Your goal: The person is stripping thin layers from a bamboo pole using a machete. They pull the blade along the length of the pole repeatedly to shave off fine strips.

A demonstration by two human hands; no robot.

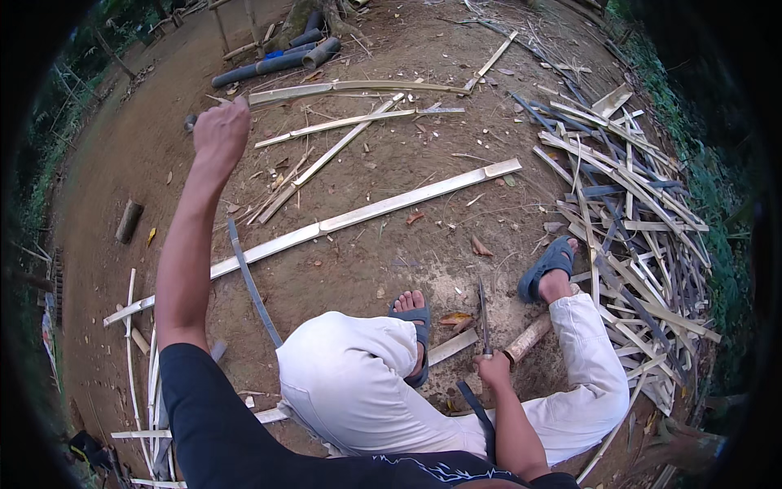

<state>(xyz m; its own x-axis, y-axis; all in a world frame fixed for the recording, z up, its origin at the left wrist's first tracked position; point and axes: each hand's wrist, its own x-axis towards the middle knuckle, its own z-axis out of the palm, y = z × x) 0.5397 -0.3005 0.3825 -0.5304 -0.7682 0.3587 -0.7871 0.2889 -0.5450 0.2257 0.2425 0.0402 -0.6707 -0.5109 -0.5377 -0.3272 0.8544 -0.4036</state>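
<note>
My left hand (221, 130), arm stretched forward at the upper left, is closed in a fist at the near end of a pale split bamboo strip (293, 92). The strip runs off to the right, and the fingers hide how it is held. Low in front of me, my right hand (494, 369) is closed on a knife (484, 314); its narrow blade points away from me and its handle is mostly covered. Beside that hand lies a short round log (529, 337). A pale flat bamboo piece (453, 347) rests between my sandalled feet.
A large heap of split bamboo (631, 204) covers the right side. One long strip (366, 213) crosses the dirt before me, with thinner strips (334, 155) beyond. Dark bamboo tubes (277, 63) lie by a tree base. A short log (129, 221) is at left.
</note>
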